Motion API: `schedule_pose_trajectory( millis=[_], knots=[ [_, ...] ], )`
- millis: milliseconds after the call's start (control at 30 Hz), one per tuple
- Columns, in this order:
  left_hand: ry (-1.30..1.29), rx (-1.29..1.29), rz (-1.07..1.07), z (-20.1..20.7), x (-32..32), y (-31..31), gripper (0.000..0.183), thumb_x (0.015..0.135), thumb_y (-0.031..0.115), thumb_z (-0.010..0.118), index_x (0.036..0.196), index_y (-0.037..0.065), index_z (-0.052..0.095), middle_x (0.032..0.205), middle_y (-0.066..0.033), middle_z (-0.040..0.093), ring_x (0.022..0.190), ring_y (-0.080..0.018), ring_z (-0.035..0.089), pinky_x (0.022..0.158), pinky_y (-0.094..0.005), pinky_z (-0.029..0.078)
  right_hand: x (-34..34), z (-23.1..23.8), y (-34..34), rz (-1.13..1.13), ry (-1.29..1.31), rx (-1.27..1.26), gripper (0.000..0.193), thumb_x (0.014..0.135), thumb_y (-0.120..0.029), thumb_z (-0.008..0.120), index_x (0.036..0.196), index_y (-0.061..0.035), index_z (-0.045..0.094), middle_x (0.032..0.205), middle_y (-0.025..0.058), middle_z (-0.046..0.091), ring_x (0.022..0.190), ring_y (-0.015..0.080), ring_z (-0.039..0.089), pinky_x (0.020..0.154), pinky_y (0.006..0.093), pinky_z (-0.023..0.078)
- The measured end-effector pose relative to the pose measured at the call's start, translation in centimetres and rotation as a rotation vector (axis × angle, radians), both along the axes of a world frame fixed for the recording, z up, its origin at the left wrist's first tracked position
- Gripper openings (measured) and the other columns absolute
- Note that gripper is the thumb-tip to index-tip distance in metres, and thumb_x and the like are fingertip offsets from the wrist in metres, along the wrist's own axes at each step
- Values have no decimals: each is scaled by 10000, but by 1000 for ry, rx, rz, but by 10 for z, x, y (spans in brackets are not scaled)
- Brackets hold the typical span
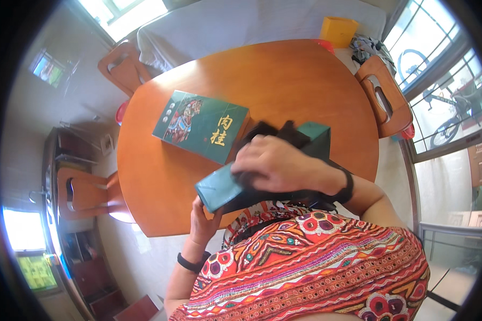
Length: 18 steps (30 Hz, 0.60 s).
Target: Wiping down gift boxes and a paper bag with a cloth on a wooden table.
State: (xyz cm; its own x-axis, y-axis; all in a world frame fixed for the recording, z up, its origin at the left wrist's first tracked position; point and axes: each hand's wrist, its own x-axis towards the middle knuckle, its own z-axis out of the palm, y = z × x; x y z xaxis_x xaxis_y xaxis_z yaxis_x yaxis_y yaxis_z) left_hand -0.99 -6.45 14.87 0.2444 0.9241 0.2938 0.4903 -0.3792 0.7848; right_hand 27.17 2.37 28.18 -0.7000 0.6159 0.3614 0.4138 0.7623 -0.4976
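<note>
My left hand (202, 220) grips a small green box (218, 187) from below, near the table's front edge. One pale, shiny face of that box points up and to the left. Over its right end lies my right hand (278, 163), blurred, with the fingers curled on a black cloth (276, 131). The cloth bunches up behind the knuckles, and dark material also shows under the hand. Beyond my right wrist stands another green box (317, 136), partly covered by the cloth and forearm. A large green gift box (201, 125) with a horse picture lies flat to the left.
The curved wooden table (284, 69) spans the middle. Wooden chairs stand at its far left (124, 69), left (85, 193) and right (383, 96). A yellow box (339, 32) sits at the back right, and a bicycle (439, 101) shows behind the window.
</note>
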Motion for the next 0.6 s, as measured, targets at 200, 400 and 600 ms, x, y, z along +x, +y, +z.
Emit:
schedule_pose_trajectory(
  millis=[200, 400, 600],
  knots=[
    [65, -134, 86, -31, -13, -36, 626, 773, 101, 784, 1266, 46, 403, 1080, -222, 618, 987, -396, 637, 813, -418, 515, 35, -46, -2, -162, -356, -185, 265, 765, -135, 663, 1028, -110, 657, 1011, 92, 619, 968, 312, 597, 854, 412, 502],
    [-81, -234, 123, -45, -26, -21, 573, 780, 51, 761, 1257, 47, 444, 1088, -180, 613, 1001, -305, 635, 865, -377, 495, 119, -119, 27, -560, -26, -492, 311, 737, -119, 611, 1037, -54, 662, 1007, 175, 642, 985, 337, 615, 879, 399, 495],
    [-588, -485, 254, -71, -59, -1, 381, 905, -31, 603, 1248, 24, 447, 1111, -71, 599, 1028, -130, 570, 914, -262, 452, 141, -165, 21, -835, 337, -626, 261, 792, -75, 610, 1040, -2, 642, 961, 90, 690, 906, 204, 654, 853, 321, 505]
  ],
)
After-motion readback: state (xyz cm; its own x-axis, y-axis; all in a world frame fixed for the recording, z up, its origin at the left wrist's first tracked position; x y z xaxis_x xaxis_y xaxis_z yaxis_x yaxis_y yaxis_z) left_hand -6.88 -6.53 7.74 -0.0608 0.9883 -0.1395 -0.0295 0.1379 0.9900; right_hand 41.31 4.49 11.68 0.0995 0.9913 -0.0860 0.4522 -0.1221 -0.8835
